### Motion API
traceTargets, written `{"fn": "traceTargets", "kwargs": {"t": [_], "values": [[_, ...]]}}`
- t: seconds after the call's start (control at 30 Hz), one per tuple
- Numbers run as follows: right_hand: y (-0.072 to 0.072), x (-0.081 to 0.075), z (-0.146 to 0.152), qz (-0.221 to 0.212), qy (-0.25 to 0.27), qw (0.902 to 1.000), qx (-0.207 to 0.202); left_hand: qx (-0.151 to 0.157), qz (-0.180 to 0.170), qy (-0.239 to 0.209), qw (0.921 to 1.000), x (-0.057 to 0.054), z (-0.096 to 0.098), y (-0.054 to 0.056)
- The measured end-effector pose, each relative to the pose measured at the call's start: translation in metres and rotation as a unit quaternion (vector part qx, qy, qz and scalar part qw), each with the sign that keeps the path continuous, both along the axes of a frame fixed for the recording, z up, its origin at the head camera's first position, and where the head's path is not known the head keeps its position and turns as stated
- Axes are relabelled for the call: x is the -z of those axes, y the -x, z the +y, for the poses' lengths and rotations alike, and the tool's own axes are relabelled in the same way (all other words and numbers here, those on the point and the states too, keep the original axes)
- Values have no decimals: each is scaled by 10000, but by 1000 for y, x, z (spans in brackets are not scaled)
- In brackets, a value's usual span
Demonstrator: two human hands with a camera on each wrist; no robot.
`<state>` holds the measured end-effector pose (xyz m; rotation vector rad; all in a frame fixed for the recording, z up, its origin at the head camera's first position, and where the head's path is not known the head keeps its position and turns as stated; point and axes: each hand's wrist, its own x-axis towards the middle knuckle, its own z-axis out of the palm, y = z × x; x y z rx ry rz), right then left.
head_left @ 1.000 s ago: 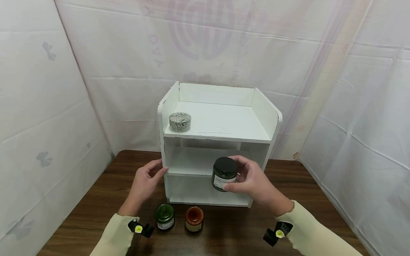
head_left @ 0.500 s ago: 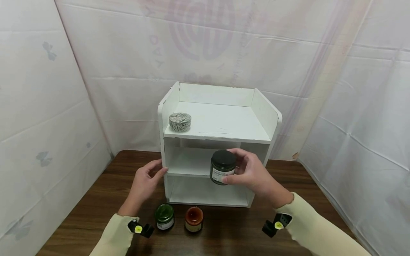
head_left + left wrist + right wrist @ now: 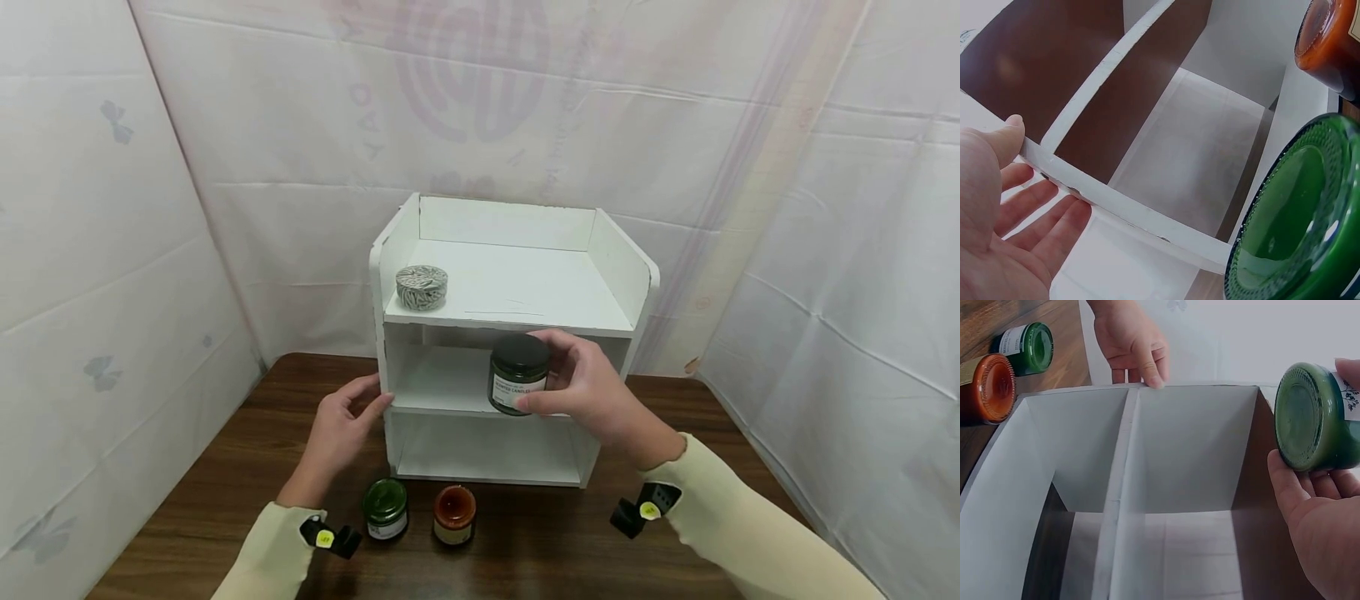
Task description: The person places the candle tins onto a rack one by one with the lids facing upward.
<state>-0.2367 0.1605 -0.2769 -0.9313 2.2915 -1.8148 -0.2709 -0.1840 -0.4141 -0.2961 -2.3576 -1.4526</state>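
Fingers of the right hand (image 3: 595, 393) grip the dark jar (image 3: 516, 364), its axis roughly upright, before the middle compartment of the white shelf (image 3: 517, 287). Fingers of the left hand (image 3: 339, 423), farther from the jar, pinch the shelf's left side edge.

You are facing three round glass jars: one bright green jar (image 3: 386, 508) and one amber-orange jar (image 3: 454, 517) are standing near, and you are holding one dark green jar with a black lid (image 3: 516, 373). One round grey-and-white patterned box (image 3: 422, 288) is sitting far left. One white, boxy, three-level shelf unit (image 3: 525, 279) is standing on one dark brown wood-grain table (image 3: 727, 467). You are using two bare hands, left hand (image 3: 339, 427) and right hand (image 3: 588, 390), and wearing two black wrist cameras (image 3: 330, 537).
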Motion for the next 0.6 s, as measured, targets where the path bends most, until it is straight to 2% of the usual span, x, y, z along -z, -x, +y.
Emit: {"fn": "traceTargets", "kwargs": {"t": [0.2,0.6], "values": [[1,-8,-1,56,-53,10000,-17,-1,12,-7,10000,0,0,0],[6,-23,-7,243,-178,9993,219,-15,-9,-32,10000,1,1,0]]}}
